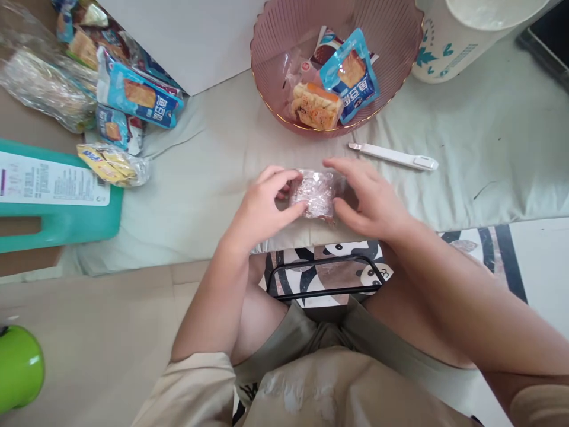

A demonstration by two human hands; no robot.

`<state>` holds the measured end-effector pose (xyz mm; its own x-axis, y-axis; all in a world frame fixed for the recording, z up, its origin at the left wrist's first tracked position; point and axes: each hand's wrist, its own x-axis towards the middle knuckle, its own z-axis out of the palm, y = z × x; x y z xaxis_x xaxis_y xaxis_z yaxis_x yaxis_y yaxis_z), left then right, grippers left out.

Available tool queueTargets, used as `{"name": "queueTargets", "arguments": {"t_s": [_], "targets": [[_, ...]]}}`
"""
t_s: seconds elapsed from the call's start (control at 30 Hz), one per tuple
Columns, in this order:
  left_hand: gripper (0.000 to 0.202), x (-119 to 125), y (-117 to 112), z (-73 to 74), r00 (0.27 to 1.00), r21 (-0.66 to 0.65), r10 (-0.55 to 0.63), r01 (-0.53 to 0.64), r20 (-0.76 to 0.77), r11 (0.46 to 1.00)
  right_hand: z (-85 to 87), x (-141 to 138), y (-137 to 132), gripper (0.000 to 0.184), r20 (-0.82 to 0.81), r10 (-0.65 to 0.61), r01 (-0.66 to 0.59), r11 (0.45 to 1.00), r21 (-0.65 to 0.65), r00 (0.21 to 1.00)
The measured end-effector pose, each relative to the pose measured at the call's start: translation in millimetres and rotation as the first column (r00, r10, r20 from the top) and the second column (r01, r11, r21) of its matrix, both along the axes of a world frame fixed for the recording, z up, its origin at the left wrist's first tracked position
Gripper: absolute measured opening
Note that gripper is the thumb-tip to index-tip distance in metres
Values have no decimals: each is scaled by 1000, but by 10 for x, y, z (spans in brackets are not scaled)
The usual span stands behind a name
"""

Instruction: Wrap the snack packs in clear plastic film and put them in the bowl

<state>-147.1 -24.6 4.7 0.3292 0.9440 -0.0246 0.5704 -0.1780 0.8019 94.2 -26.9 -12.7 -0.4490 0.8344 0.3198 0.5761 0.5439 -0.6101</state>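
On a pale cloth (pixel 213 154), a left hand (pixel 262 204) and right hand (pixel 376 198) frame a small clear-wrapped packet (pixel 315 193) near the cloth's near edge. The left thumb and fingers grip its left side; the right thumb and fingers are spread apart, and whether they touch it cannot be told. Light, even fingertip pressure from both sides would probably keep the crinkled film from slipping. Beyond it, a pink ribbed bowl (pixel 275 59) bounds the space; a teal jug (pixel 89 222) sits left, a white tub (pixel 444 56) far right. A slim white tool (pixel 395 155), just beyond the right hand, might get nudged.
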Motion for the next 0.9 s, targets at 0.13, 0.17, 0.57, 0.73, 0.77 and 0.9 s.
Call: {"name": "queueTargets", "arguments": {"t_s": [0.13, 0.17, 0.57, 0.73, 0.77, 0.9], "targets": [[54, 94, -34, -7, 997, 114, -40, 48, -68, 992, 70, -85, 17, 42, -27, 30, -31, 998, -58, 999], [56, 111, -36, -14, 995, 138, -56, 68, -86, 988, 95, -71, 26, 32, -36, 24, -27, 998, -64, 999], [11, -75, 102, -56, 976, 51, 45, -57, 213, 997, 90, 388, 120, 18, -110, -102, 105, 994, 24, 989], [15, -303, 199, -134, 851, -126, 368, -347, 374, 929, 62, 481, 133, 21, 61, -237, 239, 970, -36, 970], [19, -353, 218, -159, 830, -175, 424, -387, 363, 906, 52, 500, 134, 22, 89, -277, 281, 959, -30, 957], [20, -480, 260, -225, 770, -145, 541, -525, 339, 839, 58, 526, 117, 27, 91, -425, 422, 905, 53, 901]]}}
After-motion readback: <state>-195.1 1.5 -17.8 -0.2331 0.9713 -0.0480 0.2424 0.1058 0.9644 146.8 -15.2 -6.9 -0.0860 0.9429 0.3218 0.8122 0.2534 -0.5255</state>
